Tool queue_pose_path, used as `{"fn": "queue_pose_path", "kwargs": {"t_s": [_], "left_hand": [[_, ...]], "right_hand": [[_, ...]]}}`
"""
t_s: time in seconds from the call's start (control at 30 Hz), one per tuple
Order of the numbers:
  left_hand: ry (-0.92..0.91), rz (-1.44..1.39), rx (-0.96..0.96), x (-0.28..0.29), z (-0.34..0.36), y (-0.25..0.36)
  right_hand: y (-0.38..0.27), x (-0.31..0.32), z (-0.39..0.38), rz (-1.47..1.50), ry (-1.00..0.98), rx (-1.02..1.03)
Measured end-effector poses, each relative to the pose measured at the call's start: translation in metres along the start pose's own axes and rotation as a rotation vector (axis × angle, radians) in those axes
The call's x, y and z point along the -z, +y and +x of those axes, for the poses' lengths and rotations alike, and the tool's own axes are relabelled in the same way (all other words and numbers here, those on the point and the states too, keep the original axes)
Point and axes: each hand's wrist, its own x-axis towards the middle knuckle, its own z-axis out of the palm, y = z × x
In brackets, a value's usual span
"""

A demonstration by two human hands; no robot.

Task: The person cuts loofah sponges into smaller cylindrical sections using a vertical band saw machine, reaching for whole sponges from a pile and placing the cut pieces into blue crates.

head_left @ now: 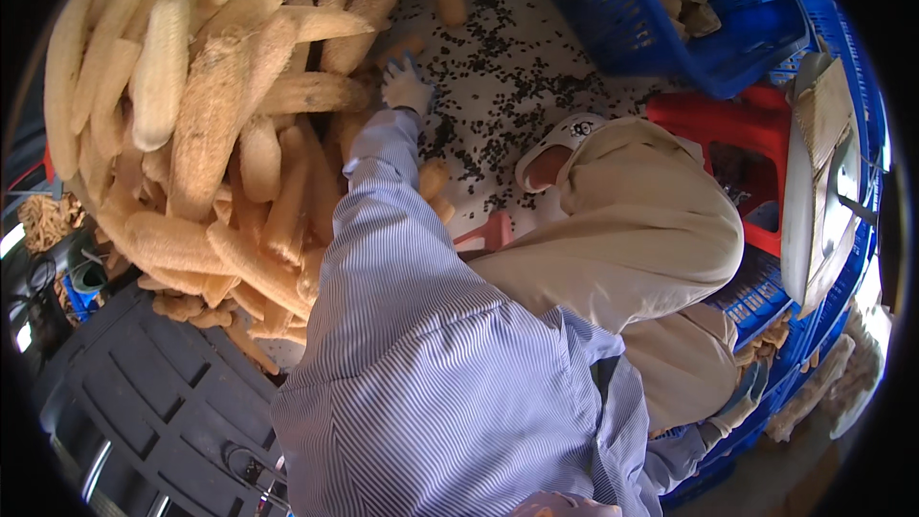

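Observation:
My left hand (407, 88), in a pale, blue-tipped glove, reaches forward to the right edge of a heap of dried loofah gourds (201, 134), fingers spread against a loofah. Long, tan and fibrous, the gourds fill the upper left. Small dark seeds (469, 86) are scattered over the white surface beside that hand. At the lower right, my right hand (735, 407), also gloved, is beside my bent leg and a blue crate, fingers stretched out; whether it touches the crate is unclear.
A blue basket (680, 48) with loofah pieces stands at upper right. A red plastic stool (766, 235) and a pale board (823, 191) are right of my knee (670, 211). Grey slatted plastic (144, 373) lies lower left. More blue crates (756, 306) line the right.

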Motion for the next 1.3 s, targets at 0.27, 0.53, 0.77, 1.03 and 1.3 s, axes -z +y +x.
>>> {"fn": "queue_pose_path", "kwargs": {"t_s": [0.27,0.53,0.77,1.03,1.3], "left_hand": [[-0.452,0.387,0.102,-0.033,0.127,-0.027],[-0.579,-1.2,-0.114,0.037,0.044,-0.026],[-1.371,-1.837,-0.759,0.093,-0.066,0.058],[-1.491,-0.966,-1.272,0.241,-0.184,0.206],[-1.601,-1.19,-1.379,0.252,-0.261,0.299]], "right_hand": [[-0.009,0.008,0.015,-0.043,-0.042,-0.161],[-0.016,0.012,0.016,-0.145,-0.058,-0.071],[-0.03,-0.024,-0.001,0.115,-0.136,0.367],[-0.24,-0.148,-0.059,0.159,-0.503,0.899],[-0.192,-0.109,-0.005,0.749,-0.544,0.338]]}}
